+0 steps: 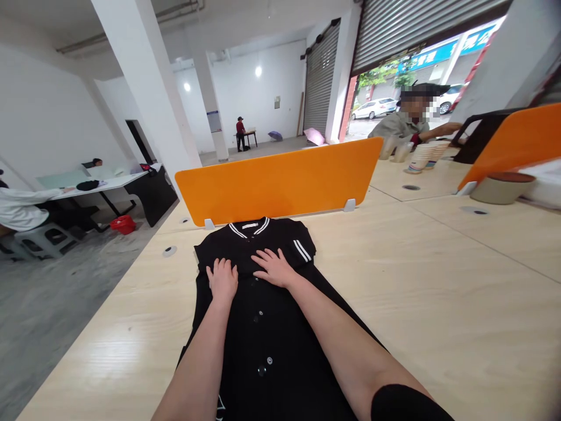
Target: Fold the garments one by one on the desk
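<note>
Open office: desks point(438, 280) with orange dividers point(280, 181)

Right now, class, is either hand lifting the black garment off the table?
No: both the left hand and right hand lie flat on the black garment, which rests spread on the table.

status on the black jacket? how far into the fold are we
Done: the black jacket lies flat, front up and buttoned, on the wooden table, collar toward the orange divider; both sleeves look folded in across the chest. In hand: left hand and right hand press flat, palms down, on those sleeves just below the collar. Left: the body is still at full length, its lower part running to the near table edge, not folded up.
</note>
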Available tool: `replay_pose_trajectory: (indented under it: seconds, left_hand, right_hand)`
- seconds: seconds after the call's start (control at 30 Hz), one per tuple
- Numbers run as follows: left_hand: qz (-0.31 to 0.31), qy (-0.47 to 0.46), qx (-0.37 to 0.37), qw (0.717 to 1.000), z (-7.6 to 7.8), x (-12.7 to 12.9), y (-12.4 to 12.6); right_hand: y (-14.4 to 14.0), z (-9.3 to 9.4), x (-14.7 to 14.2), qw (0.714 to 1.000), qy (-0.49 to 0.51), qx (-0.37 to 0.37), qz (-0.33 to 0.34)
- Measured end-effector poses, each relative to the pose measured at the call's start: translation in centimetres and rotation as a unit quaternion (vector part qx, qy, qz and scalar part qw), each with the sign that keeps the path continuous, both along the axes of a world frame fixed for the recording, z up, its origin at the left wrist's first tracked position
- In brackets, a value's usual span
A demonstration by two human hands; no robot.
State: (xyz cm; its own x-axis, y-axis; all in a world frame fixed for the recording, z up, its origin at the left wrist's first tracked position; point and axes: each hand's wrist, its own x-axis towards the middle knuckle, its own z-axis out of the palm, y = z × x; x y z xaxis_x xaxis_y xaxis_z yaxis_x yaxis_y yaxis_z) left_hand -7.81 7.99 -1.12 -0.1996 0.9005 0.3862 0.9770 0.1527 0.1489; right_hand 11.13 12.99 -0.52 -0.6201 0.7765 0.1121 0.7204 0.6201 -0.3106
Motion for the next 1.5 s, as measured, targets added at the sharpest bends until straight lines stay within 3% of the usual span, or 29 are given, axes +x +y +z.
replay_pose_trajectory:
  seconds: [0.1,0.17,0.27,0.37,0.77,1.5]
  left_hand:
    - [-0.069,-0.057,0.070,0.993,0.4,0.2,0.0]
    - [-0.106,-0.093,0.089,0.986,0.6,0.4,-0.1]
    - [-0.108,-0.118,0.043,0.986,0.6,0.5,-0.1]
    - [-0.098,-0.133,-0.001,0.986,0.4,0.4,0.1]
    - [-0.092,-0.159,-0.011,0.983,0.3,0.3,0.2]
    - [-0.095,-0.178,-0.009,0.979,0.4,0.2,0.2]
  right_hand:
    - [0.1,0.4,0.2,0.998,0.053,0.020,-0.004]
    - [-0.1,0.8,0.2,0.991,0.103,0.072,-0.038]
    - [-0.2,1.2,-0.1,0.976,0.110,0.126,-0.139]
    - [0.0,0.8,-0.1,0.977,0.059,0.089,-0.186]
    - [0.8,0.1,0.6,0.972,0.120,0.032,-0.198]
    - [0.8,0.3,0.8,0.967,0.161,0.005,-0.199]
